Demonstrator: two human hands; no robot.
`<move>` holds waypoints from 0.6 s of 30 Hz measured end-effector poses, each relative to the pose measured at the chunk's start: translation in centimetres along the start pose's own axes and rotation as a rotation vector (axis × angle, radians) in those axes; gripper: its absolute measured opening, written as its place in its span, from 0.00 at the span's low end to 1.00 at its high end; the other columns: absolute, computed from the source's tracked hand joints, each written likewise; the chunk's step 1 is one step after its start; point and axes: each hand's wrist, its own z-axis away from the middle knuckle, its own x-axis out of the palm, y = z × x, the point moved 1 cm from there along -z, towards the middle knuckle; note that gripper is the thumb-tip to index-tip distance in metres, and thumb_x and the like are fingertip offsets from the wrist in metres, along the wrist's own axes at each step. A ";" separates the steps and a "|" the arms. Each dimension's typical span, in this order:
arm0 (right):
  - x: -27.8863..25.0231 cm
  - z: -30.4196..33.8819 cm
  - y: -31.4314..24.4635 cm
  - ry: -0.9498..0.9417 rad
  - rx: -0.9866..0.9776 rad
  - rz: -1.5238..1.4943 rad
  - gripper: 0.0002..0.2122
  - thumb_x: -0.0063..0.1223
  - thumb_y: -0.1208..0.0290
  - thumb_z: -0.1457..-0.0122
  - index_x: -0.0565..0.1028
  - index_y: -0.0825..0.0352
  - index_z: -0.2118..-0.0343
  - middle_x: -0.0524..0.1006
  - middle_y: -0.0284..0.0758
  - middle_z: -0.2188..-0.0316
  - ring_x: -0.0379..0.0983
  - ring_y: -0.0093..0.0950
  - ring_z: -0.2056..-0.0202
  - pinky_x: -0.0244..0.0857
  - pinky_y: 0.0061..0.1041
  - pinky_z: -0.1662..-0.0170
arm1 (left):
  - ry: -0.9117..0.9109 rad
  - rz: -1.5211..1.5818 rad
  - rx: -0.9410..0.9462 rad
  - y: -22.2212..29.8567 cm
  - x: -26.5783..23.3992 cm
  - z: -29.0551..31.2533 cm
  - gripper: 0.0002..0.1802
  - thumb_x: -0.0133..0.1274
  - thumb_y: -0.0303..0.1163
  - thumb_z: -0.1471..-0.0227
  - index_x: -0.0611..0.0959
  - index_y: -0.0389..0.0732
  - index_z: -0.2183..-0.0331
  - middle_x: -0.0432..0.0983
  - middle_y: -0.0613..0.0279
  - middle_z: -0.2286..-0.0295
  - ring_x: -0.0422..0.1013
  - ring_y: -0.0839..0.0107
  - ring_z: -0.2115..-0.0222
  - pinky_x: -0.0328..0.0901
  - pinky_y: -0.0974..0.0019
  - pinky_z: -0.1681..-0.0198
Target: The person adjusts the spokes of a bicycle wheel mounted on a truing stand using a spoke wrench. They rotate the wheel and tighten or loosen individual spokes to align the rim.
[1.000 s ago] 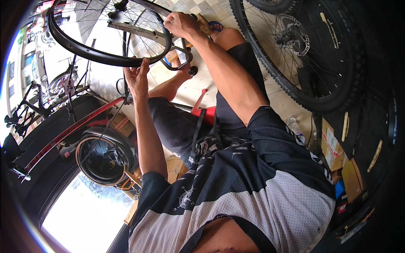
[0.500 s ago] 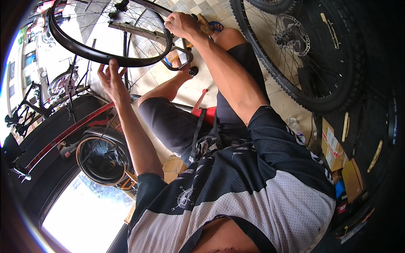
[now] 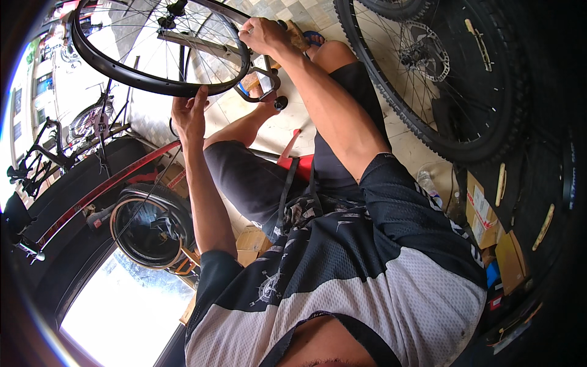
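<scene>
Wheel: the spoked wheel with a bare black rim (image 3: 131,81) is at 11 o'clock in my view, its hub (image 3: 166,22) beside a metal stand arm (image 3: 202,44)
Pinch risk: if the rim turned while my right fingertips sit so near that arm, I could get skin caught between the two
Spoke risk: a sudden spin, from an uneven push of my thumb, might bring the spokes (image 3: 128,26) round against my fingers
Side knock: too wide a swing of my right elbow towards 2 o'clock could bump the tyred wheel (image 3: 422,58) there
Left hand: my left hand (image 3: 189,119) is at the rim's 5 o'clock, thumb tip up against it, fingers loosely parted below
Right hand: my right hand (image 3: 266,38) is at the rim's 3 o'clock, fingers curled in; I cannot tell whether they pinch anything
Left forearm: my left forearm (image 3: 205,189) rises steeply, pointing between 11 and 12 o'clock
Right forearm: my right forearm (image 3: 321,95) reaches long towards 11 o'clock, above my right thigh (image 3: 367,104), back of the hand uppermost
</scene>
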 end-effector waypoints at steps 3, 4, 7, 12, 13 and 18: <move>0.1 0.0 0.2 0.017 -0.011 0.005 0.17 0.55 0.54 0.46 0.80 0.60 0.59 0.82 0.41 0.62 0.79 0.40 0.59 0.70 0.35 0.53 | 0.027 -0.004 0.013 1.4 -0.5 -0.3 0.15 0.65 0.34 0.48 0.80 0.38 0.62 0.78 0.65 0.70 0.75 0.78 0.69 0.74 0.71 0.66; 0.1 -0.1 0.2 0.015 -0.013 0.007 0.17 0.55 0.54 0.46 0.80 0.60 0.59 0.82 0.41 0.62 0.79 0.40 0.59 0.70 0.36 0.53 | 0.020 -0.005 0.036 2.0 -0.9 -0.3 0.15 0.64 0.34 0.47 0.80 0.38 0.61 0.78 0.65 0.70 0.75 0.78 0.70 0.74 0.72 0.67; 0.2 -0.3 0.2 0.004 -0.009 0.002 0.18 0.55 0.54 0.46 0.80 0.60 0.58 0.82 0.41 0.62 0.79 0.40 0.59 0.70 0.36 0.53 | 0.077 0.002 0.124 4.2 -1.5 -0.7 0.15 0.62 0.36 0.45 0.80 0.38 0.59 0.78 0.66 0.70 0.75 0.78 0.70 0.73 0.72 0.69; 0.0 -0.2 0.2 -0.020 0.005 0.001 0.18 0.54 0.53 0.46 0.80 0.60 0.58 0.82 0.41 0.61 0.79 0.40 0.58 0.70 0.36 0.53 | 0.194 0.004 0.194 7.5 -3.4 -2.3 0.19 0.62 0.38 0.46 0.77 0.35 0.59 0.79 0.60 0.68 0.77 0.73 0.67 0.76 0.68 0.68; 0.0 -0.2 0.2 -0.008 -0.009 0.003 0.18 0.54 0.53 0.46 0.80 0.60 0.58 0.82 0.41 0.61 0.79 0.40 0.58 0.70 0.36 0.53 | 0.213 0.020 0.220 7.8 -3.6 -2.4 0.20 0.63 0.38 0.46 0.76 0.35 0.58 0.79 0.59 0.68 0.77 0.73 0.66 0.77 0.68 0.69; 0.0 -0.3 0.3 -0.008 0.018 -0.006 0.19 0.54 0.53 0.46 0.80 0.60 0.57 0.82 0.42 0.61 0.78 0.40 0.58 0.70 0.36 0.52 | 0.271 0.044 0.237 7.1 -3.8 -2.3 0.29 0.65 0.39 0.49 0.73 0.32 0.53 0.78 0.55 0.65 0.77 0.70 0.66 0.77 0.68 0.69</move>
